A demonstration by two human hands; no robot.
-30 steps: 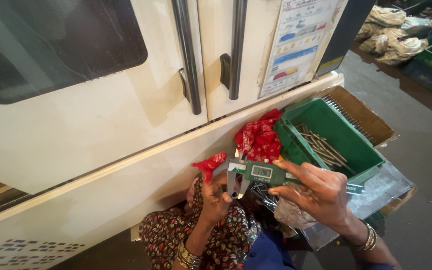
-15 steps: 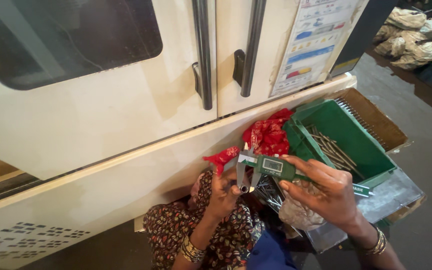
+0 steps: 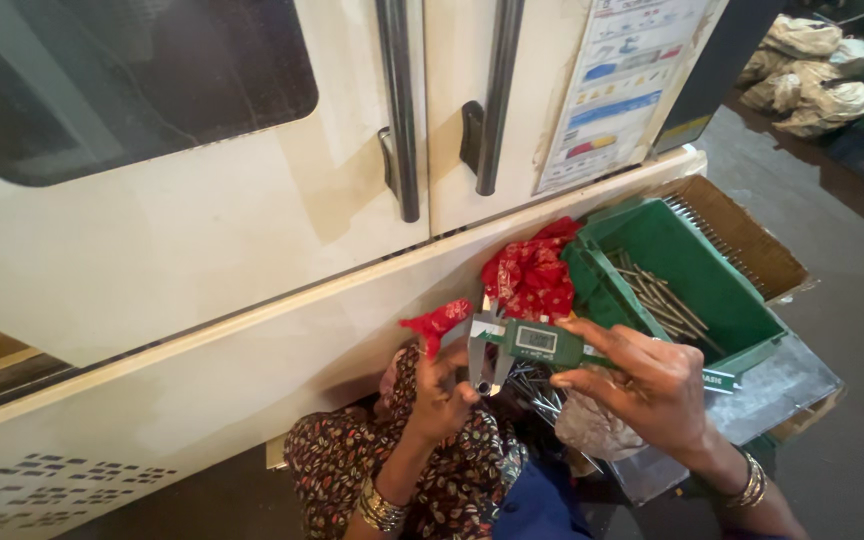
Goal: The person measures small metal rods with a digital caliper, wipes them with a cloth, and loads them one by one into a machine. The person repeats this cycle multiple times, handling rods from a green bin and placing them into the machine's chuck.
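Note:
My right hand (image 3: 652, 390) grips a green digital caliper (image 3: 542, 345) by its body, its small screen facing up and its metal jaws pointing down. My left hand (image 3: 442, 395) is raised to the jaws with fingers pinched together; a small part seems held between the jaws, too small to make out. Just below the caliper lies a heap of thin metal pins (image 3: 542, 390). A patterned sleeve and bangles cover my left forearm.
A green plastic crate (image 3: 722, 290) holding long metal rods sits at right on a cardboard box, beside a red cloth (image 3: 532, 275). A cream machine cabinet (image 3: 252, 240) with two vertical door handles fills the view ahead. Filled sacks lie at the far right.
The camera has shifted slightly; both hands and the caliper stay together, appearing a little lower and more to the right in view.

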